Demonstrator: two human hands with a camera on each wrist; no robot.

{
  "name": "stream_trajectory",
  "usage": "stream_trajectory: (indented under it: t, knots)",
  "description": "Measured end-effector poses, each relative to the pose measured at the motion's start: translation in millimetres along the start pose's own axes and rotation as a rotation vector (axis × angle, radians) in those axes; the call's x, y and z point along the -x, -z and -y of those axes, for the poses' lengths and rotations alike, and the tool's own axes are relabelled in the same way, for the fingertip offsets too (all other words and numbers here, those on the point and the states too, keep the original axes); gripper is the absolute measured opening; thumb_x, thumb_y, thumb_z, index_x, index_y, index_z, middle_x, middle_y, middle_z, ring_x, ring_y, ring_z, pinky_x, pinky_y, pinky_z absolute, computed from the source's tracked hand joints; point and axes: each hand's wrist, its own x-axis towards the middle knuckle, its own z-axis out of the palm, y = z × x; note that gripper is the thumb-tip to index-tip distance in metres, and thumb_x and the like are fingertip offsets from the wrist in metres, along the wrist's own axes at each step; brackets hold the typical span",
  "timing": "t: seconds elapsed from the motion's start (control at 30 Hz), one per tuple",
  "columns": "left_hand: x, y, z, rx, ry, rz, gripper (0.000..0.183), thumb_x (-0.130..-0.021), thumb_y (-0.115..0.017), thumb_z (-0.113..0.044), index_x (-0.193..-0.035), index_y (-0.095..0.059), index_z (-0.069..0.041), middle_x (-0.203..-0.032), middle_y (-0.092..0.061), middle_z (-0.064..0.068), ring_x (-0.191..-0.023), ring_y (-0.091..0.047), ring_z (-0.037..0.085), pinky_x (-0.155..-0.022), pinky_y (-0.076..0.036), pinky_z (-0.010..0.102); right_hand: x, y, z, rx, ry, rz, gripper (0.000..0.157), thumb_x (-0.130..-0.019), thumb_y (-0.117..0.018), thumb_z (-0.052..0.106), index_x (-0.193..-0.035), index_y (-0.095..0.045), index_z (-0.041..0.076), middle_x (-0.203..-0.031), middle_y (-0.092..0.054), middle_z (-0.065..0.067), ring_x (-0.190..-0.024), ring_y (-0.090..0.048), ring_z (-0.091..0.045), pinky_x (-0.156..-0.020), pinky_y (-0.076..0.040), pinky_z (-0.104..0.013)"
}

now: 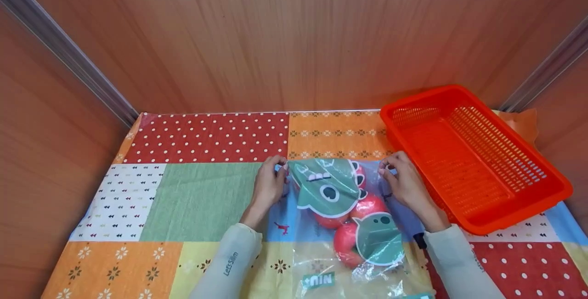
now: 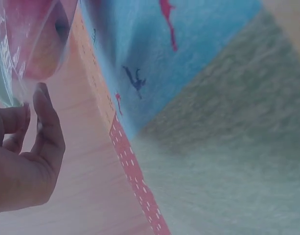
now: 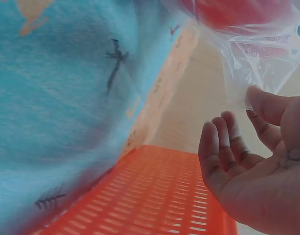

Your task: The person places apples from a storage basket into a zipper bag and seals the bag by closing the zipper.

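A clear plastic bag [image 1: 330, 191] printed with green cartoon faces lies in front of me, with several red apples [image 1: 347, 239] showing through it. My left hand [image 1: 268, 186] pinches its far left corner between thumb and fingers. The far right corner is pinched by my right hand [image 1: 406, 184], whose other fingers are spread loosely in the right wrist view. Close to the left fingertips in the left wrist view, an apple [image 2: 39, 41] fills the film. The bag corner [image 3: 238, 73] is drawn to a point at the right thumb.
An orange-red plastic basket [image 1: 464, 156] stands to the right, close beside my right hand. Patchwork cloth [image 1: 202, 198] covers the table. Wood-grain panels [image 1: 294, 37] rise behind and at both sides. A brown-orange piece [image 1: 521, 124] shows behind the basket.
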Motion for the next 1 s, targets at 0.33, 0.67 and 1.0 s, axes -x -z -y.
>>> stream_trajectory:
  t: [0.33,0.67,1.0]
  knots:
    - [-17.2,1.6,-7.1,-0.02,-0.005,-0.076,0.01,-0.107,-0.059,-0.003,-0.109,-0.068,-0.001,-0.097,-0.061,0.013,-0.076,-0.068,0.027,-0.065,-0.054,0.03,-14.8,5.7,9.5,0.0,-0.03,-0.021,0.004,-0.101,-0.065,-0.001,-0.1,-0.068,0.002,-0.113,-0.055,-0.015,-0.109,-0.055,-0.033,-0.089,-0.06,-0.05]
    - [-39.0,-2.5,-10.1,-0.09,0.002,-0.146,0.012,-0.107,-0.06,-0.006,-0.111,-0.07,-0.005,-0.088,-0.065,0.01,-0.073,-0.062,0.022,-0.06,-0.045,0.03,-32.7,3.9,12.5,0.043,0.007,-0.06,0.004,-0.102,-0.065,0.002,-0.104,-0.068,-0.001,-0.112,-0.057,-0.016,-0.106,-0.058,-0.034,-0.084,-0.063,-0.05]
    - [-58.0,-11.3,-5.8,-0.159,0.005,-0.184,0.014,-0.106,-0.061,-0.007,-0.115,-0.072,-0.006,-0.104,-0.069,0.012,-0.085,-0.067,0.028,-0.073,-0.056,0.04,-52.9,-2.6,14.1,0.229,-0.021,-0.035,0.01,-0.101,-0.067,0.003,-0.11,-0.07,0.0,-0.116,-0.057,-0.016,-0.108,-0.056,-0.035,-0.098,-0.057,-0.052]
